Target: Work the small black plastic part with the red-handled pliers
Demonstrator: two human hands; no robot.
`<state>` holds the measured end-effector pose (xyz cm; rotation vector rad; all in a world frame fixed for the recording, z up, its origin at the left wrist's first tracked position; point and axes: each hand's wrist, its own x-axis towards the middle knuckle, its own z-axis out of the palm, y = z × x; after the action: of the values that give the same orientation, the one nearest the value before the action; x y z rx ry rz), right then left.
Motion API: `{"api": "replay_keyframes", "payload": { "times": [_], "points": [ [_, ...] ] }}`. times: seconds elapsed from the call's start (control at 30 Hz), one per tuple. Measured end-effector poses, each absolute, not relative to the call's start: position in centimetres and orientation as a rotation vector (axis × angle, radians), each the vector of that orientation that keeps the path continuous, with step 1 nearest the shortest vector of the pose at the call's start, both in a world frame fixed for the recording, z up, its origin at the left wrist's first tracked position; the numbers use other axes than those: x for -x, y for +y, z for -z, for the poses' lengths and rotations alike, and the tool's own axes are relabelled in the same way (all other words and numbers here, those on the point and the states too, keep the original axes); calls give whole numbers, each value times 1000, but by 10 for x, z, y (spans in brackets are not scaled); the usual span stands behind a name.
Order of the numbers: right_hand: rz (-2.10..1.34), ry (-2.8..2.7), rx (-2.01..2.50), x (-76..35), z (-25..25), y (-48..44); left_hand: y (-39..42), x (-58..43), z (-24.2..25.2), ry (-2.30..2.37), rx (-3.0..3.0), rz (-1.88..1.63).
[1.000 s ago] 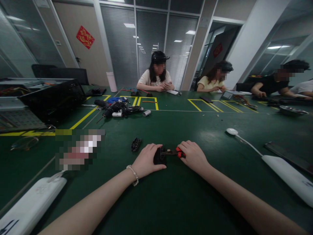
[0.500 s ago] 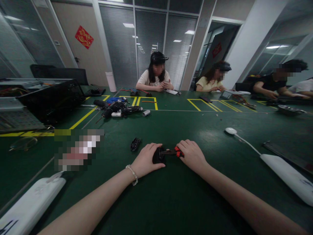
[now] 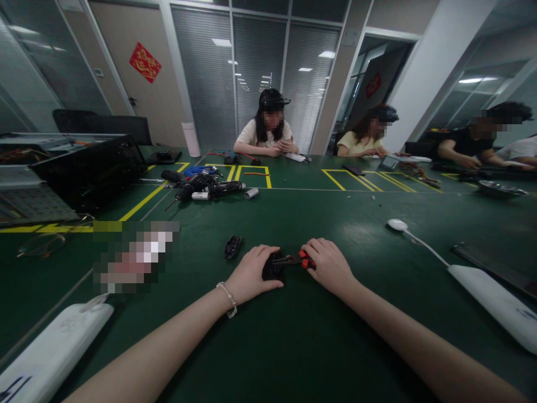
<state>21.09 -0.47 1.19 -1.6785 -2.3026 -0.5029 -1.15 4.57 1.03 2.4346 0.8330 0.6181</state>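
Note:
My left hand (image 3: 250,276) grips a small black plastic part (image 3: 272,271) from its left side, thumb and fingers around it on the green table. Closed around the red-and-black handles of long-nosed pliers (image 3: 302,259), my right hand (image 3: 329,262) holds the tool pointing left. The jaws reach onto the black part; whether they pinch something there is too small to tell. Left of my left hand lies a separate black piece (image 3: 232,247) that looks like a hollow plastic shell.
Black tools and cables (image 3: 201,186) lie in a heap farther back. An open computer case (image 3: 88,173) stands at left. White power banks or similar devices (image 3: 490,302) with cords flank my forearms. A person (image 3: 266,131) sits opposite, others to the right.
Both hands stay almost in place. The pliers' jaws look slightly shifted on the black part, and the view has moved a little.

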Motion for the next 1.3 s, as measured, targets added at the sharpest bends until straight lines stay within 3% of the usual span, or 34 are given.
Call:
{"api": "replay_keyframes", "payload": {
  "times": [1.3],
  "points": [
    [558, -2319, 1753, -206, -11, -3, 50, 12, -8, 916, -2484, -597]
  ]
}}
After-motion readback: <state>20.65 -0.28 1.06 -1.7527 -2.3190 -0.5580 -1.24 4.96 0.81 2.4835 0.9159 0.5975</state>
